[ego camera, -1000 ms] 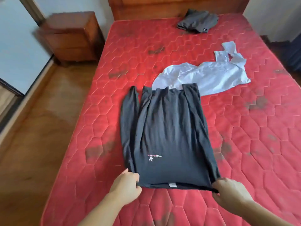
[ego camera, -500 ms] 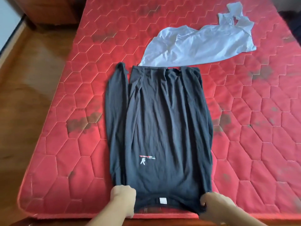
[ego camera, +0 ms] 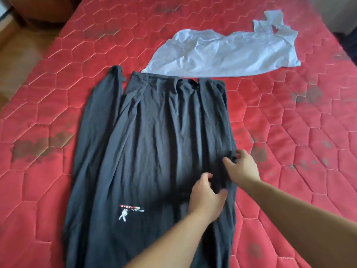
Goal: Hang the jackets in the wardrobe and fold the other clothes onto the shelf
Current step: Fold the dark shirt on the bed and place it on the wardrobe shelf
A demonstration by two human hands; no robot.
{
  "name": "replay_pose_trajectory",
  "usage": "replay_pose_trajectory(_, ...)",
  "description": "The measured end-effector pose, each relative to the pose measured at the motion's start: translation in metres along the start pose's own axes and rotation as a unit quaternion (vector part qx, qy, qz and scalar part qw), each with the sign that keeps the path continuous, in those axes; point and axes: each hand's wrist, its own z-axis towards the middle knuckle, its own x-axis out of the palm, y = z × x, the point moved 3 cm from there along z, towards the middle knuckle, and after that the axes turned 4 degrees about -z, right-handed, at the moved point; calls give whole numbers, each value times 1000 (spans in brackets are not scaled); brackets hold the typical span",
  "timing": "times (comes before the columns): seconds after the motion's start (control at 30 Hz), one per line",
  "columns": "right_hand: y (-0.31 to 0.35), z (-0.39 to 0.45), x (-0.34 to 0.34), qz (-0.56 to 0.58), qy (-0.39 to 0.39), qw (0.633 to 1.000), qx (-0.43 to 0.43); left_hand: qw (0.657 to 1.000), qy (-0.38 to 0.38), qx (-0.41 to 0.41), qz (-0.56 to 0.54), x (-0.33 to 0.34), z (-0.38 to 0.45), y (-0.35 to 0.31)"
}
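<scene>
While the dark shirt (ego camera: pixel 154 151) lies flat on the bed (ego camera: pixel 289 132), unfolded, the right hand (ego camera: pixel 241 165) pinches its side edge and the left hand (ego camera: pixel 205 198), just nearer, grips cloth; beyond them, the white shirt (ego camera: pixel 222 53) waits crumpled.

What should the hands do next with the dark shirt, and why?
Probably fold the right side inward. Both the left hand and right hand are gathering cloth at the right edge of the dark shirt, which lies flat on the red mattress, ready for folding.
</scene>
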Motion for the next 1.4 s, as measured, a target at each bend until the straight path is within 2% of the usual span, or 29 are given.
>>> replay_pose_trajectory(0.07,6,34,2,19,-10,1000,15,998,-28,-8,-51,3,32,-11)
replay_pose_trajectory(0.17,22,78,5,39,-12,999,18,993,-18,-24,-111,-4,76,-25)
replay_pose_trajectory(0.37,57,143,8,36,-25,999,-16,995,53,-2,-86,-21,140,-53)
replay_pose_trajectory(0.53,84,182,-4,145,-57,988,12,990,116,3,-81,-9,163,-61)
replay_pose_trajectory(0.67,101,215,3,119,-29,992,3,985,163,-3,-60,-3,175,-62)
replay_pose_trajectory(0.77,99,228,-11,97,-125,986,-44,980,189,-11,-60,-1,180,-65)
replay_pose_trajectory(0.83,84,229,-24,82,-170,981,-40,980,189,-11,-68,1,182,-68)
replay_pose_trajectory(0.97,65,231,-30,65,-150,987,-8,975,202,-22,-90,6,178,-71)
replay_pose_trajectory(1.0,69,229,-31,80,-151,985,4,978,189,-12,-91,4,178,-72)
replay_pose_trajectory(1.07,78,225,-34,66,-176,982,11,992,93,47,-70,-14,182,-72)
replay_pose_trajectory(1.13,97,213,-29,-44,-213,973,-80,992,-38,121,-19,-52,186,-71)
replay_pose_trajectory(1.2,124,196,-8,-120,-194,947,-225,977,-139,162,26,-107,191,-66)
replay_pose_trajectory(1.27,155,175,24,-139,-135,925,-327,955,-230,173,70,-172,197,-57)
replay_pose_trajectory(1.33,188,150,59,-148,-89,907,-384,922,-327,161,127,-240,202,-42)
replay_pose_trajectory(1.4,219,126,92,-142,-47,897,-415,899,-379,88,201,-295,205,-26)
